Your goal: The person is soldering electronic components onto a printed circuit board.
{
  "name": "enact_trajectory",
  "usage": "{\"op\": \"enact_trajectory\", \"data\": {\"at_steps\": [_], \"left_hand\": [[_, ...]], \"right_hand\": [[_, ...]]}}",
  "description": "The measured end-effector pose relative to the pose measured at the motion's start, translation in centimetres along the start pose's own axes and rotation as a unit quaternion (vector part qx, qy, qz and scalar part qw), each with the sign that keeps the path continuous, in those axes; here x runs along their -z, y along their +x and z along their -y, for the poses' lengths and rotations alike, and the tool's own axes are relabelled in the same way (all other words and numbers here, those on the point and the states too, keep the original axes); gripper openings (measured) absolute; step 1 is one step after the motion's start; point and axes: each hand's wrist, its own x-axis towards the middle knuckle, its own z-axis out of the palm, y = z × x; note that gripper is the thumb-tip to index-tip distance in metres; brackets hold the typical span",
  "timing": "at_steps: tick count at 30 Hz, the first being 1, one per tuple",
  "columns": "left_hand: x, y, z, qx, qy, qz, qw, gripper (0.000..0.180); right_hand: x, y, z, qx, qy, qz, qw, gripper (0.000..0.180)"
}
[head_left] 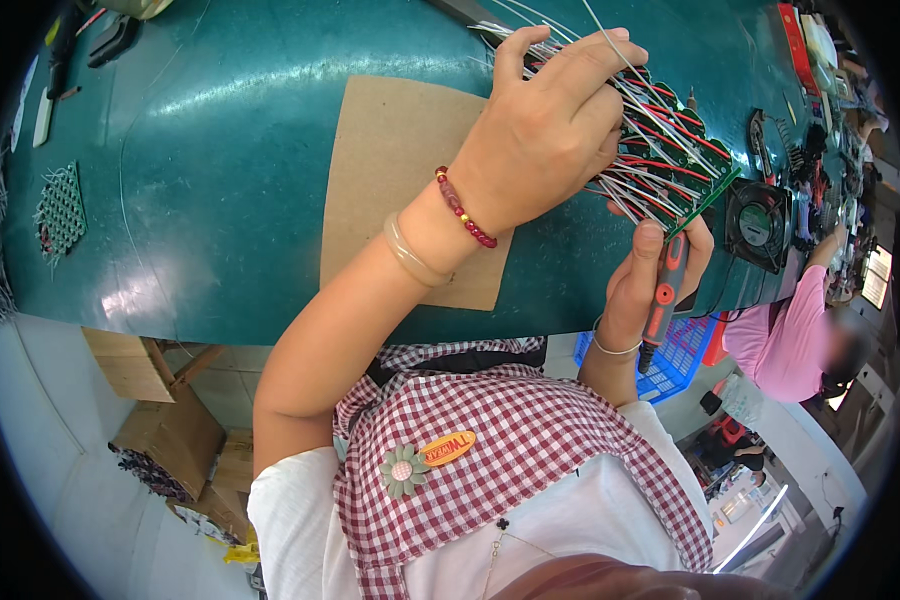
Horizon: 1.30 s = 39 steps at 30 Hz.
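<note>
My left hand [550, 130], with a beaded bracelet and a pale bangle at its wrist, reaches across the front of a green circuit board panel [703, 208]. Its fingers curl over the thin white wires [638, 195] that stand out from the panel among red ones. My right hand [635, 275] grips a soldering iron [667, 290] with a grey and orange handle, cord end downward. Fingers of that same hand also support the panel's lower right edge. The left thumb and the wire ends beneath the left palm are hidden.
A brown cardboard sheet [400, 160] lies on the green table [220, 200]. A black fan [758, 225] and pliers [760, 140] are at the right. Far left lies a small wired board piece [62, 212]. Below are a blue basket [680, 350] and a person in pink [785, 345].
</note>
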Motion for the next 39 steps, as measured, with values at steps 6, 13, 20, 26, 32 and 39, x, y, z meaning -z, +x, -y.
{"op": "enact_trajectory", "data": {"at_steps": [6,13,20,26,32,39], "left_hand": [[0.1,-0.1,0.3,-0.013,-0.009,-0.005,1.000,0.015],[1.4,0.1,1.1,-0.050,-0.069,0.029,0.996,0.017],[2.8,-1.3,1.2,-0.018,-0.071,-0.021,0.997,0.026],[3.2,-2.8,1.4,-0.011,-0.101,-0.018,0.995,0.035],[3.8,-3.3,0.6,0.057,-0.077,0.002,0.995,0.032],[3.8,-3.6,1.0,0.056,-0.084,-0.006,0.995,0.027]], "right_hand": [[-0.2,-0.1,0.1,-0.003,0.000,-0.004,1.000,0.036],[1.0,-1.0,0.1,-0.005,-0.048,0.000,0.999,0.034],[0.5,0.1,1.1,0.105,-0.043,0.110,0.987,0.039],[0.8,0.1,0.6,0.121,-0.044,0.128,0.983,0.049],[2.1,1.2,1.1,0.154,-0.106,0.072,0.980,0.061],[4.9,2.9,3.7,0.067,0.049,0.016,0.996,0.042]]}}
